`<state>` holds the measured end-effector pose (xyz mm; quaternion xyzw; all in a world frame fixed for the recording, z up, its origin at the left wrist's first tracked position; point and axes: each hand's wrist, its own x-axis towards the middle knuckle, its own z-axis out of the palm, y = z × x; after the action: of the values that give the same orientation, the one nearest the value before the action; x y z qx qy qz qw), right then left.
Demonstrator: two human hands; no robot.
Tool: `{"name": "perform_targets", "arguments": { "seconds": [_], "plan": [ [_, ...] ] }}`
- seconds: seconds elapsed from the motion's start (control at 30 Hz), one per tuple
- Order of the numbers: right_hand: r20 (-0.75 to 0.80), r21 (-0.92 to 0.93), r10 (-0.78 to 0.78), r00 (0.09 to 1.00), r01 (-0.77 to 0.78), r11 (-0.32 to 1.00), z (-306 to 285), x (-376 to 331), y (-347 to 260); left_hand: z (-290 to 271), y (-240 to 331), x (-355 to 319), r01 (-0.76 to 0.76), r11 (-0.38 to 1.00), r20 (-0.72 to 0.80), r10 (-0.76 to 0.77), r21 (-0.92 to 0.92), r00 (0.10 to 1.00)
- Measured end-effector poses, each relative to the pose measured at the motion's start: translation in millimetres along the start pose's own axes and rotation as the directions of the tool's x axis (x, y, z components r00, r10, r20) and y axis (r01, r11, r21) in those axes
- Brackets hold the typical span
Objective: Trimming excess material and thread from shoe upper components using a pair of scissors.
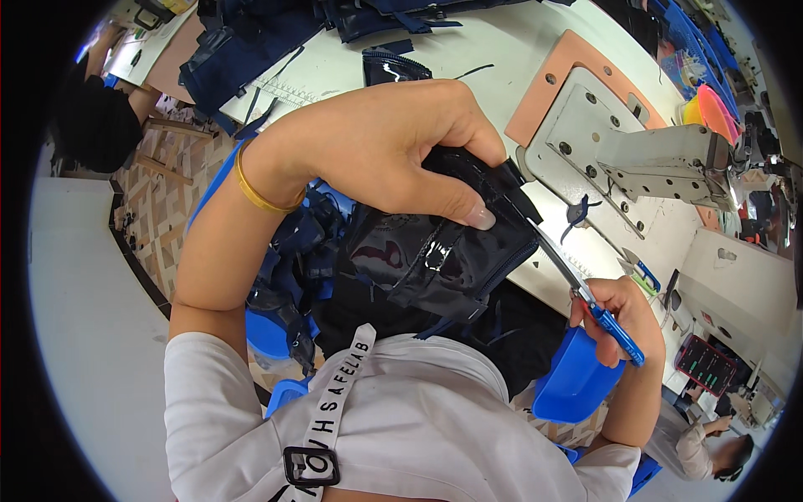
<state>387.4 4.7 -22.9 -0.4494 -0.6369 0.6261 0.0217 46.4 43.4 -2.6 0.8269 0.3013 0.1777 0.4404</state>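
My left hand (410,151) pinches a glossy dark pouch (393,251) between thumb and fingers, with the pouch spread above my lap. A zipper runs along its right side. In my right hand (631,322) is a pair of scissors (615,335) with blue handles, its blades pointing up and left. The blade tips reach the pouch's right edge, close to my left thumb; whether they are parted there I cannot make out. A dark blue scrap (579,215) lies on the table just right of the blades.
A sewing machine (661,167) stands at the right on the white table (493,42). Dark blue pieces (242,58) are heaped at the far left. Blue bins (577,376) sit below the table edge. A phone (705,366) is at the right; another person (711,448) sits at lower right.
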Motion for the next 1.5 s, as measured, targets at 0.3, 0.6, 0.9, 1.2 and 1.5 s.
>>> {"name": "perform_targets", "arguments": {
  "seconds": [0.3,0.6,0.9,1.2,1.5],
  "plan": [
    [-0.026,0.009,0.024,0.999,-0.023,1.0,-7,-8,-1,20,5,1,-0.098,0.995,-0.277,0.103,0.033,0.955],
    [-0.075,-0.29,-0.003,0.997,-0.018,0.957,-8,-11,-11,36,-3,-5,-0.128,0.967,-0.344,0.199,0.219,0.918],
    [-0.143,-0.247,0.077,0.987,-0.111,0.963,-5,-15,-12,60,-18,-5,-0.202,0.859,-0.475,0.439,0.471,0.763],
    [-0.184,-0.262,0.056,0.981,-0.104,0.96,0,-17,-4,70,-24,-5,-0.228,0.792,-0.507,0.553,0.567,0.661],
    [-0.178,-0.296,0.02,0.984,-0.073,0.952,6,-7,-13,68,-27,-9,-0.245,0.808,-0.51,0.54,0.536,0.669]
  ]
}}
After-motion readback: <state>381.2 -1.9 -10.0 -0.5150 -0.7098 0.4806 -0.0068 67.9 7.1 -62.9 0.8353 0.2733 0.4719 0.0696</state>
